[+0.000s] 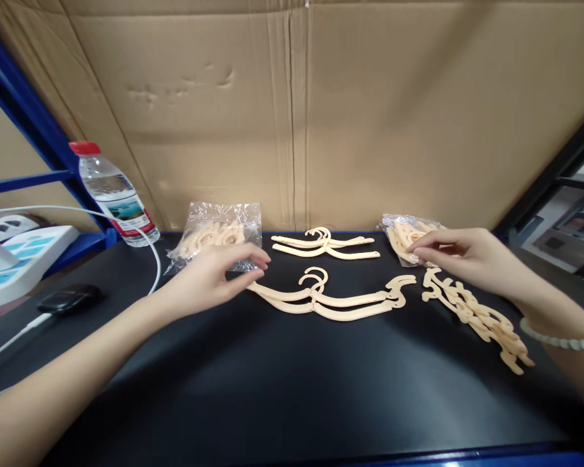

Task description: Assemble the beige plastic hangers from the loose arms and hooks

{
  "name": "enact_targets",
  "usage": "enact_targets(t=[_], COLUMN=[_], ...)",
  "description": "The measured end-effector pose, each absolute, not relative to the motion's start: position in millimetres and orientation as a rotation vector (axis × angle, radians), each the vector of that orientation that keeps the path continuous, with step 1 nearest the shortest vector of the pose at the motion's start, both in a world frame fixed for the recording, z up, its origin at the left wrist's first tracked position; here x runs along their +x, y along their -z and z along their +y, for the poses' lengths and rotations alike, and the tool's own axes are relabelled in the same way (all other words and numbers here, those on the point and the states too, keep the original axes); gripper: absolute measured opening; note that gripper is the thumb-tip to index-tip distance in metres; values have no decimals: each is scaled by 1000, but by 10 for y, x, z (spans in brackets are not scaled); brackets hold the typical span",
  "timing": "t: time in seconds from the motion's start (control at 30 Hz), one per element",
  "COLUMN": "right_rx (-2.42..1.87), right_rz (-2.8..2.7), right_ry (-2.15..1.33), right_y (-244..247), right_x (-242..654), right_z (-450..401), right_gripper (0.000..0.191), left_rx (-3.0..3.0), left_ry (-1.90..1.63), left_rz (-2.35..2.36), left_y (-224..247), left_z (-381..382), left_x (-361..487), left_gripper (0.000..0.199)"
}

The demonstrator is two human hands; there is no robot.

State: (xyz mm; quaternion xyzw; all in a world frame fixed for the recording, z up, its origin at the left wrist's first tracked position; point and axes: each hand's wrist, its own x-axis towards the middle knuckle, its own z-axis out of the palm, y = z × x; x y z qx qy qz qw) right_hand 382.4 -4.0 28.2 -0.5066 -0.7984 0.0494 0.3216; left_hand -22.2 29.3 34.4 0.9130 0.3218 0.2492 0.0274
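1. Black worktop [292, 389], running under and on the near side of both hands' fingers.
2. Cream hangers in a loose pile [486, 323], folded and overlapping, lie on the near side of the right fingers, slanting out to the right.
3. Two unfolded hangers [355, 316] lie between the two sets of fingers, hooks pointing away; their left ends reach the left thumb tip, though whether they touch I cannot tell. Their right ends look bent.
4. Left hand [211, 275]: fingers and thumb well parted, seemingly holding nothing.
5. Right hand [481, 256]: thumb and forefinger set narrow at the right bag's near edge; I cannot tell whether they grip it.
6. Clear plastic right bag [403, 220], just beyond the right fingertips, containing cream hanger parts.
7. Clear plastic left bag [246, 217], crinkled, just behind the left fingers, also containing cream hanger parts.
8. A further group of hangers [350, 255], beyond and between the fingers.
9. Red-capped bottle [121, 194], left of and beyond the left fingers, with clear liquid inside.
10. Cardboard [370, 117], upright behind everything.
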Motion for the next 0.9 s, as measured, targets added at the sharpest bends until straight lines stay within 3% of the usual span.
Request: enact_targets(t=[0.1, 0.23, 0.33, 0.5, 0.63, 0.9], right_rx=[-1201, -825, -689, -684, -702, -721], right_rz=[-2294, -2725, -2893, -2898, -2853, -2757], right_ry=[-247, -342, -209, -191, -190, -350], right_y=[-225, -45, 63, 107, 137, 152], right_x=[3389, 2840, 2683, 2718, 2701, 2646], right_z=[-268, -620, -754, -737, -721, -723], right_gripper=[23, 19, 24, 26, 24, 22], left_rx=[2885, 2947, 2988, 2982, 3020, 2969], left_ry=[-554, -520, -567, -600, -482, -565], left_rz=[860, 795, 749, 555, 265, 273], left_y=[-261, -179, -187, -147, -9, 58], left_z=[247, 231, 207, -93, -420, -515], left_x=[-158, -109, -80, 117, 310, 381], left_gripper=[20, 23, 18, 9, 14, 16])
